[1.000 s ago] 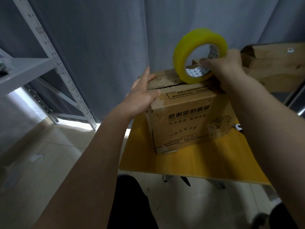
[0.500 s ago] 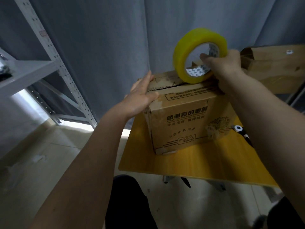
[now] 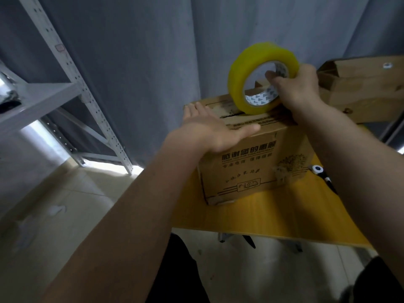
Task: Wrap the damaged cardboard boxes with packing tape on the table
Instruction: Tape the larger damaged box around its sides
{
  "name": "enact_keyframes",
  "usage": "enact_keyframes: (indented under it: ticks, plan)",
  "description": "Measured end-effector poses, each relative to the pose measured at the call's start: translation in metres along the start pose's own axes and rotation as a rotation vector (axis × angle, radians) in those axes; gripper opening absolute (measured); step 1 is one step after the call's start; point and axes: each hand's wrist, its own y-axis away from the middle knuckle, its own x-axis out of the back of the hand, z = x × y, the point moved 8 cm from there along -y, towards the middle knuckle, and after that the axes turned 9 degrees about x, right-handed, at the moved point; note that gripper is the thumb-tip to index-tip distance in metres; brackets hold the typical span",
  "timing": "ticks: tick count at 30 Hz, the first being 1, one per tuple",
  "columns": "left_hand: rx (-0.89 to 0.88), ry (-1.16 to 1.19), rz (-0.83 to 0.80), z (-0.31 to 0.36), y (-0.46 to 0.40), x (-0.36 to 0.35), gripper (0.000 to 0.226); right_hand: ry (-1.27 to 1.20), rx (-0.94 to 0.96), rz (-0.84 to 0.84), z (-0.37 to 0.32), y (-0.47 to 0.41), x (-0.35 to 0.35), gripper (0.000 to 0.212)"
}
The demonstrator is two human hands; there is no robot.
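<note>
**Tape roll set on the split box top, flat hand bracing the near corner**

The step in hand looked to be laying the first strip across the torn top of the cardboard box [image 3: 251, 162], which stood near the left edge of the yellow table [image 3: 273, 215], towards its far side. To do it well, the roll would want to be drawn straight along the dark split in the top flap, with the tape kept taut and low so it beds without wrinkles. The bracing hand should press down hard enough that the box cannot slide on the smooth tabletop, and the strip ought to run over the edge and down the side for a proper hold. Whether a free end was already stuck to the cardboard could not be told.

The right hand [image 3: 295, 88] gripped the yellow tape roll [image 3: 260, 77], fingers curled through its core, holding it upright on edge and touching the box top beside the split. The left hand [image 3: 209, 130] lay open and flat, fingers straight, palm pressed over the box's upper near-left corner, the thumb stretched along the front top edge.

A second cardboard box [image 3: 367, 88] sat beyond, towards the table's far right corner, and a small black and white object [image 3: 317, 169] lay just beside the first box's right side
</note>
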Motion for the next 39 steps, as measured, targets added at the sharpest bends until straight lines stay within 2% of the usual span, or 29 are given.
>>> enact_keyframes:
  ticks: [4,7,9,11,14,17,21,23,26,33,39]
  plan:
    - [-0.064,0.061,-0.006,0.027,-0.002,-0.001,0.143,-0.010,-0.027,-0.027,0.001,0.002,-0.004,0.033]
    - [-0.119,0.050,0.041,0.047,-0.005,0.000,0.134,-0.010,-0.037,-0.057,0.003,0.004,-0.009,0.039]
    - [-0.130,0.067,0.079,0.049,-0.010,0.000,0.128,0.015,-0.044,-0.063,0.005,0.003,-0.007,0.033]
    - [-0.162,0.088,0.109,0.044,-0.015,0.001,0.126,0.025,-0.046,-0.081,0.005,0.001,-0.005,0.031]
    - [-0.299,0.109,0.140,0.025,-0.017,0.005,0.118,0.059,0.004,-0.134,-0.004,0.001,-0.011,0.034]
    - [-0.396,0.130,0.109,-0.001,-0.017,0.010,0.113,0.123,0.051,-0.169,-0.015,0.002,-0.027,0.036]
    - [-0.261,0.071,0.030,0.002,-0.023,0.005,0.116,0.154,0.016,-0.165,-0.015,0.003,-0.035,0.038]
    - [-0.211,0.085,0.063,0.009,-0.023,0.003,0.125,0.160,0.000,-0.151,-0.011,0.006,-0.031,0.040]
    - [-0.254,0.130,0.118,0.011,-0.019,0.005,0.137,0.133,-0.002,-0.141,-0.009,0.007,-0.029,0.032]
    - [-0.269,0.171,0.089,0.010,-0.016,0.005,0.141,0.062,-0.011,-0.099,-0.007,0.005,-0.021,0.025]
    - [-0.240,0.169,0.075,0.007,-0.020,0.001,0.151,0.072,-0.033,-0.049,0.004,-0.004,0.002,0.041]
